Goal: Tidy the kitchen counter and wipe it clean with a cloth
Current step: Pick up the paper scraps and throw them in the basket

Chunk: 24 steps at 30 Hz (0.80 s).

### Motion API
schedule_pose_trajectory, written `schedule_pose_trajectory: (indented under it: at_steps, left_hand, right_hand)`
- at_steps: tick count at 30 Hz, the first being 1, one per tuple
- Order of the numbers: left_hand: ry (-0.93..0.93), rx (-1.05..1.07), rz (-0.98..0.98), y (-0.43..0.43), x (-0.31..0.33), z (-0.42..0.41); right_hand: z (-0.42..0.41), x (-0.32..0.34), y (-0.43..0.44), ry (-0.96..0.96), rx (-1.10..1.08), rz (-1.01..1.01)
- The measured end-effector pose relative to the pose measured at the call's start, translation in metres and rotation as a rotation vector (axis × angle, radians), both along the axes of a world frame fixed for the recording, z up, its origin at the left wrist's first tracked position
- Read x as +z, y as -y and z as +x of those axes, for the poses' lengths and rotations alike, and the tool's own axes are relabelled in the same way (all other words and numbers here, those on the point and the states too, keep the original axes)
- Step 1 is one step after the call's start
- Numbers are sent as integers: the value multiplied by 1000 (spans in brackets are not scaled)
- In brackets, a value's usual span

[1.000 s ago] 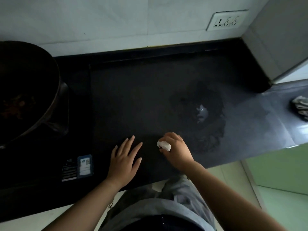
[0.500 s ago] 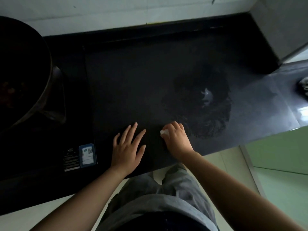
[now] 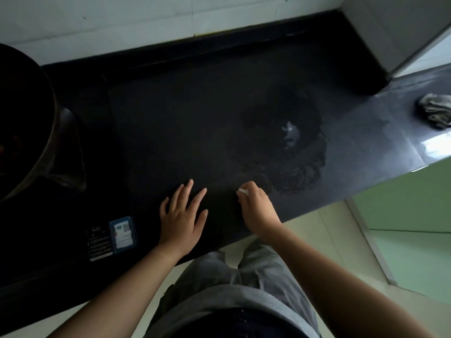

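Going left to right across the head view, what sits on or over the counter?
Dark pot → label sticker → left hand → right hand holding a white scrap → wet patch → crumpled cloth.

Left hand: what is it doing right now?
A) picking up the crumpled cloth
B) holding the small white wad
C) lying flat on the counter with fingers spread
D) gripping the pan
C: the left hand lies open on the dark counter, while the right hand pinches the white wad.
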<state>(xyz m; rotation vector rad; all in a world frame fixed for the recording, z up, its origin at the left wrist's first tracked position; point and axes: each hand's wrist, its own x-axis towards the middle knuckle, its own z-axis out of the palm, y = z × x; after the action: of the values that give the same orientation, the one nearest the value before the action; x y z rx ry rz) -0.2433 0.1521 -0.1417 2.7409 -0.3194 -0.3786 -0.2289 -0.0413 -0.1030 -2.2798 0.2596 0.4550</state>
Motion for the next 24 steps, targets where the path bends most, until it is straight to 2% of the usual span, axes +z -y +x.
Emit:
schedule_pose_trajectory:
  at_steps: [5,9,12,19,24]
  left_hand:
    - [-48,-6,-102,-3,14,6]
    - [-25,-103,-141,9,37,6]
    - [-68,-169,-283,29,55,3]
    - [-262,-236,-474,107,75,-25]
    - [-335,-429,-489,195,85,-66]
  right_hand:
    - [-11,9,6,-7,-80,89]
    - [-27,25,19,13,-177,169]
    - [-44,35,34,71,-265,165]
    - [-115,41,99,151,-556,122]
    - [-208,40,164,175,-784,130]
